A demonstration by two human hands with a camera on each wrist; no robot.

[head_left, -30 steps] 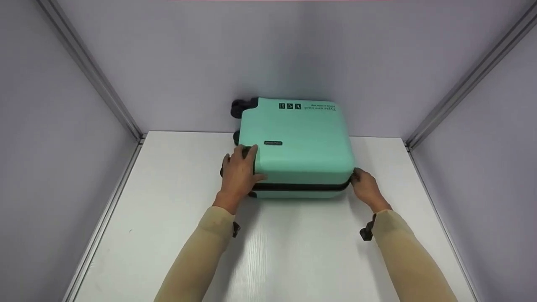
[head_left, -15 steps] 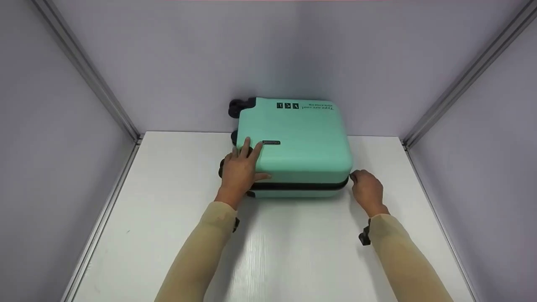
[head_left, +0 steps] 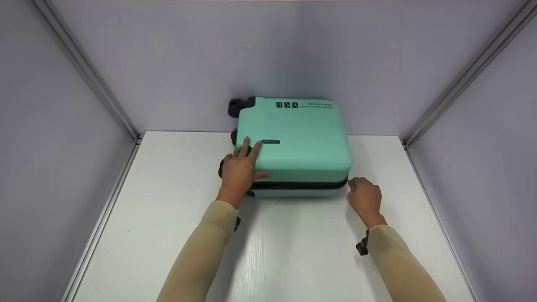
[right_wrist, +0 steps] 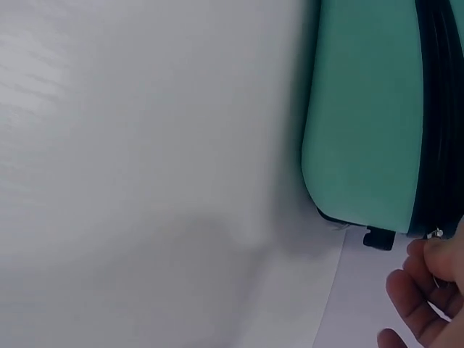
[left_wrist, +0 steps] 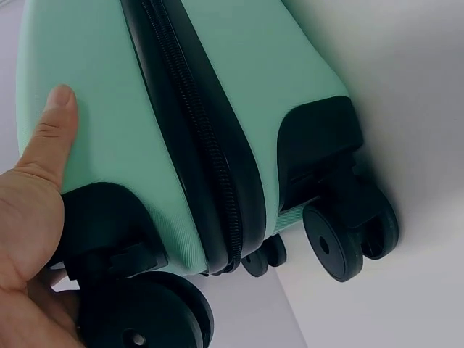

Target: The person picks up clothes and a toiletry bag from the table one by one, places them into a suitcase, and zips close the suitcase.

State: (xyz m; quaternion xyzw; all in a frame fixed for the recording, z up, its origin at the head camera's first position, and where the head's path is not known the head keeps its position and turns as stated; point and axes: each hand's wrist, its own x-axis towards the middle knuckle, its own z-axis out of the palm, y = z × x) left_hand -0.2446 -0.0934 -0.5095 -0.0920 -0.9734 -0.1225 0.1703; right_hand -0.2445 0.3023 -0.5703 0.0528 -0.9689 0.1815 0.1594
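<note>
A mint-green hard-shell suitcase (head_left: 302, 138) lies flat on the white table, its black wheels (left_wrist: 351, 232) pointing left. Round its side runs a black zipper band (left_wrist: 192, 123). My left hand (head_left: 238, 172) rests over the near left corner with fingers spread on the top shell; its thumb (left_wrist: 52, 134) lies straight along the side, beside a wheel. At the near right corner, my right hand (head_left: 366, 197) pinches a small metal zipper pull (right_wrist: 435, 233) between thumb and forefinger. Most of the pull is hidden by the fingertips.
The white tabletop (head_left: 289, 251) extends in front of the suitcase and to both sides. A pale back wall (head_left: 188, 75) stands close behind it, with side walls left and right in metal frames. A small black foot (right_wrist: 379, 238) sticks out at the suitcase's right end.
My right hand has moved toward me round the near right corner with the zipper pull. My left hand has slid slightly farther onto the top shell, fingers spread wider. The suitcase has hardly shifted.
</note>
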